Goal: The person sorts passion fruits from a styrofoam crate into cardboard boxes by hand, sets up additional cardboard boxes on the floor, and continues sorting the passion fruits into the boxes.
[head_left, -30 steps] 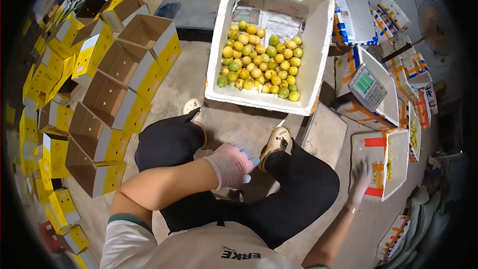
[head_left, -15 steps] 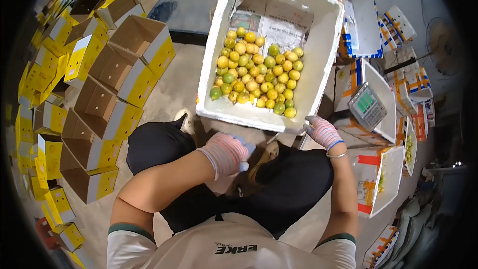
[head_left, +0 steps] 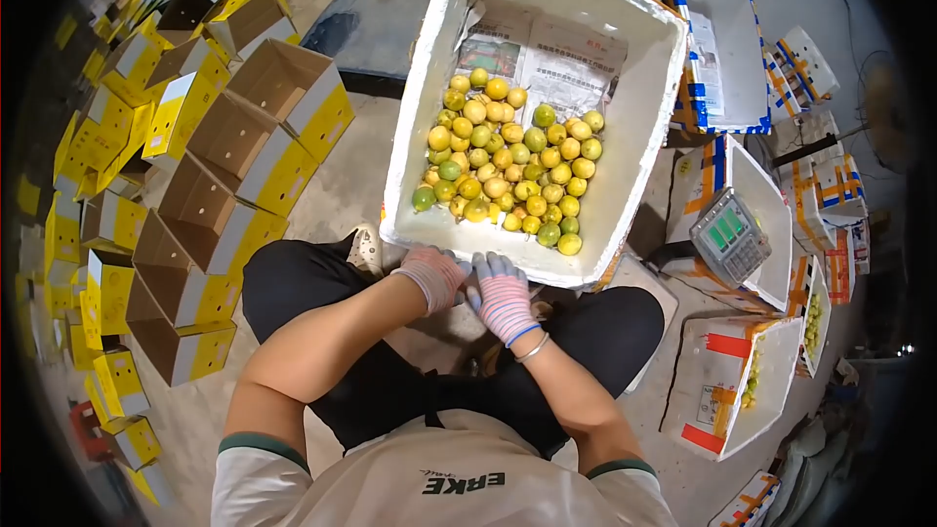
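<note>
A large white foam box (head_left: 625, 205) stands before me, lined with newspaper (head_left: 571, 54). Many round yellow and green fruits, perhaps passion fruit (head_left: 508, 161), lie loose in its near half. My left hand (head_left: 436, 278), in a striped glove with grey fingers, is at the box's near edge with its fingers bent; what they hold, if anything, is hidden. Close to its right, my right hand (head_left: 501, 295), gloved alike, lays its stretched fingers against the same near edge, thumb apart.
Open yellow-and-brown cartons (head_left: 229, 141) stand in rows on the left. At right, a scale display (head_left: 730, 237) with a green screen stands before a taped foam box (head_left: 771, 205). Another foam box (head_left: 766, 381) holds fruit. A dark platform (head_left: 361, 20) lies behind.
My right hand has left the box's near right corner and moved left along the near edge, beside my left hand. My left hand has moved up to the edge. The fruits look unchanged.
</note>
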Demonstrator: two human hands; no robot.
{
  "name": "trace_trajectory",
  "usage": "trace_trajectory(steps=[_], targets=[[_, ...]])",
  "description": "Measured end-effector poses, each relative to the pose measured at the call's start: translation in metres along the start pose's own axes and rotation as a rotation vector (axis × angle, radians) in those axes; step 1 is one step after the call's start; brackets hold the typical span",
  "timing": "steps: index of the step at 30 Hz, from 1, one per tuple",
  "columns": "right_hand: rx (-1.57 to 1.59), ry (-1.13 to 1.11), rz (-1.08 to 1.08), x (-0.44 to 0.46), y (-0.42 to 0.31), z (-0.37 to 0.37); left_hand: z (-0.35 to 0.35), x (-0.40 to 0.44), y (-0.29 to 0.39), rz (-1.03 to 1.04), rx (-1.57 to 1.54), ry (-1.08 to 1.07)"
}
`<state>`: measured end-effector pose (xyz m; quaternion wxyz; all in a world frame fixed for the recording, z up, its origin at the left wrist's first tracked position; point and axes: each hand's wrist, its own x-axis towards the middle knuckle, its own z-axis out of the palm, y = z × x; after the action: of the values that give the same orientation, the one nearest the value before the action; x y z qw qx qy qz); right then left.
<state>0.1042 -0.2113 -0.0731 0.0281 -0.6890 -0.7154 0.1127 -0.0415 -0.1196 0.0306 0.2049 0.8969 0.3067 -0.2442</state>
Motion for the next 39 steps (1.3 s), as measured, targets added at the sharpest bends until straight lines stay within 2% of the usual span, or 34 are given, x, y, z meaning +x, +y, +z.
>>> trace_trajectory(steps=[2, 5, 6, 8, 10, 11, 12, 15, 19, 21, 23, 26, 27, 29, 30, 31, 33, 34, 36, 37, 39], targets=[[0.11, 0.01, 0.046, 0.014, 0.009, -0.008, -0.008, -0.003, 0.006, 0.012, 0.01, -0.146], [0.192, -0.121, 0.094, 0.035, 0.016, -0.022, -0.007, -0.01, 0.014, 0.057, -0.029, -0.075], [0.282, -0.169, 0.136, 0.044, 0.022, -0.027, -0.015, -0.011, 0.014, 0.094, -0.05, -0.162], [0.399, -0.28, 0.283, 0.07, 0.04, -0.031, -0.024, -0.01, 0.014, 0.097, -0.054, -0.162], [0.456, 0.219, 0.239, 0.103, 0.082, -0.019, -0.042, -0.007, 0.008, 0.069, -0.058, -0.095], [0.443, 0.295, 0.243, 0.119, 0.101, -0.006, -0.042, 0.0, 0.003, 0.063, -0.065, -0.101], [0.388, 0.293, 0.334, 0.137, 0.115, 0.0, -0.04, 0.009, -0.002, 0.032, -0.083, -0.04], [0.303, 0.154, 0.433, 0.177, 0.136, 0.001, -0.016, 0.041, -0.014, -0.043, -0.057, 0.02], [0.152, -0.039, 0.471, 0.215, 0.13, 0.017, -0.009, 0.063, -0.032, -0.005, -0.096, -0.103], [0.152, -0.052, 0.514, 0.217, 0.129, 0.021, -0.006, 0.072, -0.041, -0.001, -0.137, -0.123], [0.156, 0.042, 0.413, 0.211, 0.136, 0.022, -0.012, 0.081, -0.049, -0.012, -0.175, -0.081], [0.348, 0.042, 0.306, 0.211, 0.144, 0.018, -0.033, 0.093, -0.065, 0.003, -0.154, -0.038], [0.537, -0.049, 0.26, 0.215, 0.151, 0.019, -0.033, 0.098, -0.069, 0.01, -0.143, -0.034], [0.419, -0.238, 0.244, 0.225, 0.134, -0.008, -0.031, 0.108, -0.077, 0.03, -0.167, -0.008], [0.26, -0.318, 0.203, 0.232, 0.125, -0.021, -0.031, 0.114, -0.081, 0.033, -0.164, -0.007], [0.262, -0.316, 0.207, 0.239, 0.126, -0.025, -0.033, 0.119, -0.087, 0.042, -0.196, -0.03], [0.165, -0.504, 0.124, 0.25, 0.125, -0.032, -0.034, 0.128, -0.096, 0.057, -0.228, -0.043], [0.11, -0.542, 0.097, 0.251, 0.122, -0.035, -0.032, 0.133, -0.1, 0.06, -0.225, -0.045], [0.163, -0.538, 0.131, 0.249, 0.114, -0.045, -0.032, 0.143, -0.108, 0.043, -0.289, 0.003], [0.25, -0.542, 0.144, 0.248, 0.115, -0.042, -0.039, 0.147, -0.112, 0.044, -0.329, -0.043], [0.358, -0.529, 0.147, 0.245, 0.124, -0.026, -0.039, 0.161, -0.117, 0.018, -0.337, 0.099]])
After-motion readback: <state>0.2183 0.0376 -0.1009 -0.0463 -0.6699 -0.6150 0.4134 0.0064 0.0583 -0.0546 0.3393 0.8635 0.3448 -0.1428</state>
